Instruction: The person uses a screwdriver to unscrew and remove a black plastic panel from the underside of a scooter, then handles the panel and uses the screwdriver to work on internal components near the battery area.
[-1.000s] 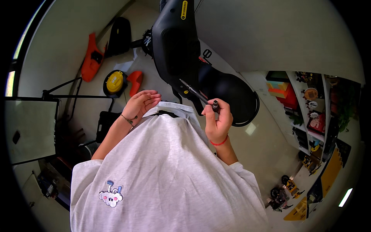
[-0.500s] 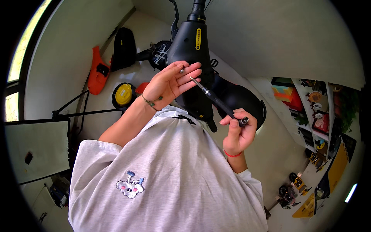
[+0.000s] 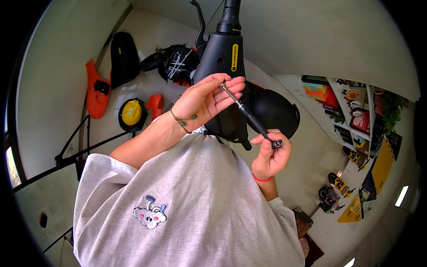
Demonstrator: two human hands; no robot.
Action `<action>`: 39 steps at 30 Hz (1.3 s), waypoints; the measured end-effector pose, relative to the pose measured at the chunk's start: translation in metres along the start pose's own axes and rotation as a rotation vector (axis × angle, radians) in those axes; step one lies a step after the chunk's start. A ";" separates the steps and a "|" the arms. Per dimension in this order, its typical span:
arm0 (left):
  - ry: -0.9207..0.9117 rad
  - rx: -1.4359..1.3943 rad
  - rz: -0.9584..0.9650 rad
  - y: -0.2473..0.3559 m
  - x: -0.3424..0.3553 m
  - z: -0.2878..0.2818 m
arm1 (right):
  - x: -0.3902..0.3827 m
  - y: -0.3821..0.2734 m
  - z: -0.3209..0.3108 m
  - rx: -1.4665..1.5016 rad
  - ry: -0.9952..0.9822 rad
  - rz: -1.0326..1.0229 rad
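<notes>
My left hand (image 3: pixel 198 100) is palm up, thumb and index finger pinched around a small silvery metal piece (image 3: pixel 223 85), which may be a screw or a bit. In my right hand (image 3: pixel 272 155) is a screwdriver (image 3: pixel 253 118) with a black textured handle and a slim silver shaft. The shaft slants up and left, its tip meeting the metal piece at my left fingers; whether the two are joined I cannot tell. Behind my hands stands a black scooter-like vehicle (image 3: pixel 220 53) with a handlebar grip and a brake lever (image 3: pixel 200 22).
On the floor at left lie an orange panel (image 3: pixel 95 95), a black cover (image 3: pixel 123 60), a round yellow-and-black part (image 3: pixel 131 112) and a black assembly with cable ties (image 3: pixel 175 64). A whiteboard (image 3: pixel 35 209) is at lower left. Shelves (image 3: pixel 351 107) with small items line the right wall.
The screwdriver's tip has come up against the small metal piece in my left fingers; a gap lay between them before. The view has shifted slightly.
</notes>
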State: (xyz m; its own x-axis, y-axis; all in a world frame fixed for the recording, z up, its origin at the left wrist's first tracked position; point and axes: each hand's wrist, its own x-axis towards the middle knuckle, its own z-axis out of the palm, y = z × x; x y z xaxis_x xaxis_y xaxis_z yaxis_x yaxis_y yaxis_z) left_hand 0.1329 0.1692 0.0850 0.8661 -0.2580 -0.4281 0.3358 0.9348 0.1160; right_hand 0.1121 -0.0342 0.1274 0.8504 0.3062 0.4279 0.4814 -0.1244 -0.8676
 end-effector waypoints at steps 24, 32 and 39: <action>0.065 -0.023 0.107 -0.002 0.002 0.007 | 0.016 -0.011 0.012 -0.487 -0.148 -0.295; 0.047 -0.121 0.032 0.000 0.014 0.018 | 0.032 -0.011 0.023 -0.540 -0.107 -0.251; 0.017 -0.256 0.062 0.003 0.027 0.020 | 0.058 -0.011 0.034 -0.560 -0.149 -0.237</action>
State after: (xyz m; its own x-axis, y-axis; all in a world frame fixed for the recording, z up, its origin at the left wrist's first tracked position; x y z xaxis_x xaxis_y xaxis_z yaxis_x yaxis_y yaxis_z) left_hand 0.1642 0.1601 0.0919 0.8750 -0.1958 -0.4428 0.1753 0.9806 -0.0873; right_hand 0.1492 0.0171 0.1534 0.6874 0.5098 0.5173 0.7260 -0.5001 -0.4720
